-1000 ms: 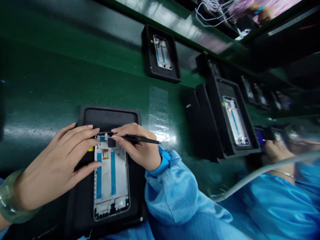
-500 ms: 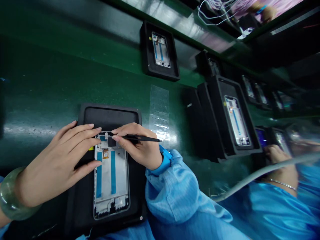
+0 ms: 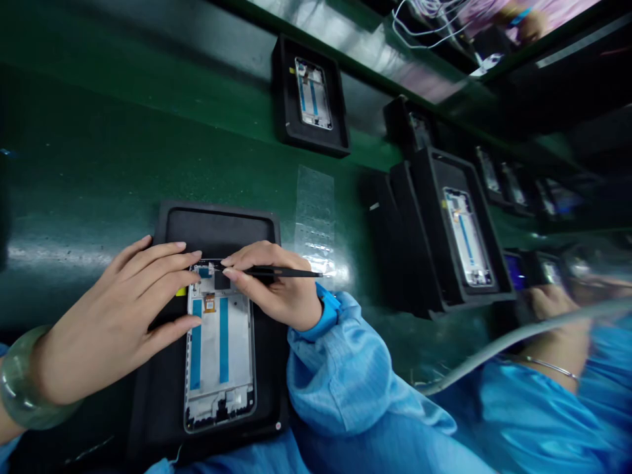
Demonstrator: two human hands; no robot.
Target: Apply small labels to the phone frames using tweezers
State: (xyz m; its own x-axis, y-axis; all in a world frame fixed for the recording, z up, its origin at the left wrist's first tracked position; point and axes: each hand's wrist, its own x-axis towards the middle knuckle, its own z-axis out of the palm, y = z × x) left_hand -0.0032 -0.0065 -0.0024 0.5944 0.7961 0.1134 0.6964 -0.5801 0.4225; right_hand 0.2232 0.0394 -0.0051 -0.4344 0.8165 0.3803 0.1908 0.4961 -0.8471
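A phone frame (image 3: 236, 349) with blue strips and a small orange flex connector (image 3: 210, 303) lies in a black tray (image 3: 222, 224) in front of me. My left hand (image 3: 123, 309) is open, fingers stretched flat, their tips resting on the frame's upper left edge. A pair of dark tweezers (image 3: 284, 271) is pinched in my right hand (image 3: 281, 289) over the top of the frame. The tweezers' tips are hidden behind my fingers, near a dark square patch (image 3: 222, 280). A yellow tab (image 3: 180, 291) shows beside my left fingers.
Another black tray (image 3: 311, 143) with a phone frame stands further back. Stacked trays (image 3: 419, 263) rise to the right. A clear plastic strip (image 3: 315, 204) lies between. At the right, a co-worker's hand (image 3: 555, 316) works behind a grey hose (image 3: 513, 334).
My right hand stays over the frame's top; the tweezers' rear end has shifted slightly right and up. My left hand has hardly moved. The co-worker's hand shifted a little.
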